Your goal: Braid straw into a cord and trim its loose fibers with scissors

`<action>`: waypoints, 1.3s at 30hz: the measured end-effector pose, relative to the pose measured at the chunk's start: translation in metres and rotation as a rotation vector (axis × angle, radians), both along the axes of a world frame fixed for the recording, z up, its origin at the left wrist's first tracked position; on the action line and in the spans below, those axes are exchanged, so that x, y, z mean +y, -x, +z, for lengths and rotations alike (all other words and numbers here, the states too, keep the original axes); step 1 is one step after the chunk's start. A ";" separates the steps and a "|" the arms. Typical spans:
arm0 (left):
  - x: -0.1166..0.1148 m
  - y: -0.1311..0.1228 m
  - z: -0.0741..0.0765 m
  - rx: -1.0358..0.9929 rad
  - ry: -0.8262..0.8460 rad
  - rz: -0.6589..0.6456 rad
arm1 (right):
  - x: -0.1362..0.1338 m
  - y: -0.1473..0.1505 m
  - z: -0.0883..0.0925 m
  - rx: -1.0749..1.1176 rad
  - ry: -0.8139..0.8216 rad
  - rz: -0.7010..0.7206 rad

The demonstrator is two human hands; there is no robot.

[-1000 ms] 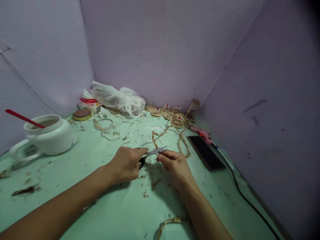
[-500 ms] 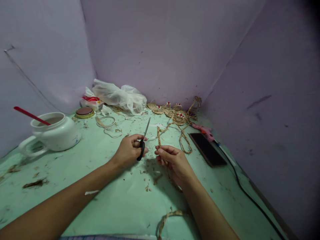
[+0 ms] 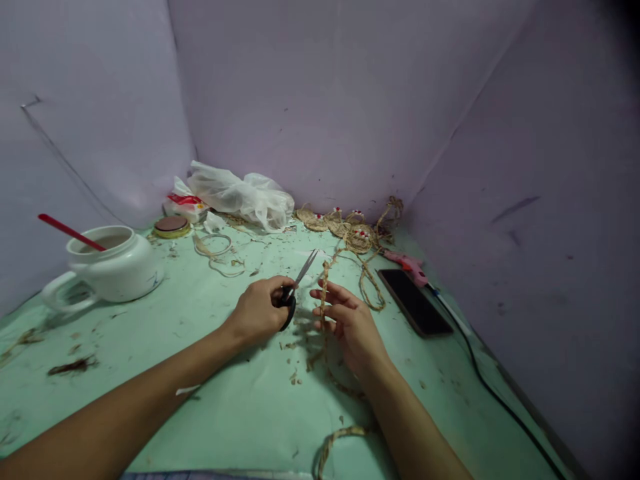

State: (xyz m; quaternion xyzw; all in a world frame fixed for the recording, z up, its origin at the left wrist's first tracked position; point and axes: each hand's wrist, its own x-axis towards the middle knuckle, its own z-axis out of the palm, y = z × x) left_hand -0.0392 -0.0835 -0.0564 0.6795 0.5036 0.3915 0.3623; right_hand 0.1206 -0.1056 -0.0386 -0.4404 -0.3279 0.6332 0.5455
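My left hand [image 3: 260, 307] is closed around the black handles of a pair of scissors [image 3: 303, 272], whose blades point up and to the right, slightly parted. Just to its right, my right hand [image 3: 353, 323] holds a tan braided cord [image 3: 325, 293] along its fingers, which are loosely spread. The short upper end of the cord stands up above the fingertips. Below, the cord runs under the hand, and a further loop lies near the front edge. The scissor blades are apart from the cord.
Several woven coils with red and white beads [image 3: 359, 237] lie at the back wall. A glue gun [image 3: 407, 265] and a phone [image 3: 414, 301] sit at right. At left stand a white mug [image 3: 117, 273] with a red stick and a round tin [image 3: 173, 227]; a plastic bag [image 3: 243, 199] lies behind.
The scissors have tilted to the right and their blades have parted slightly. My right hand's fingers have loosened and spread along the cord, whose upper end has shifted a little right.
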 end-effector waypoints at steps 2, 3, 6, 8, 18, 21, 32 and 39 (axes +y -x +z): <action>0.000 0.001 -0.001 0.046 -0.034 0.032 | 0.000 0.000 0.001 -0.032 -0.001 -0.013; 0.000 0.001 -0.002 0.069 -0.049 0.042 | 0.000 0.000 0.001 -0.052 -0.005 -0.028; -0.001 0.000 -0.001 0.147 -0.079 0.054 | 0.001 0.000 0.000 -0.114 -0.038 -0.108; -0.001 0.000 0.002 0.214 -0.097 0.059 | 0.002 0.001 -0.002 -0.111 -0.069 -0.148; -0.004 0.010 0.019 0.545 -0.305 0.002 | -0.002 0.001 0.005 -0.195 -0.055 -0.169; -0.003 0.012 0.018 0.640 -0.383 -0.006 | -0.002 0.001 0.004 -0.199 -0.040 -0.162; -0.006 0.011 0.015 0.751 -0.493 -0.047 | 0.000 -0.002 -0.001 -0.270 -0.078 -0.221; -0.008 0.010 0.019 0.748 -0.473 -0.070 | -0.003 -0.001 0.001 -0.323 -0.095 -0.120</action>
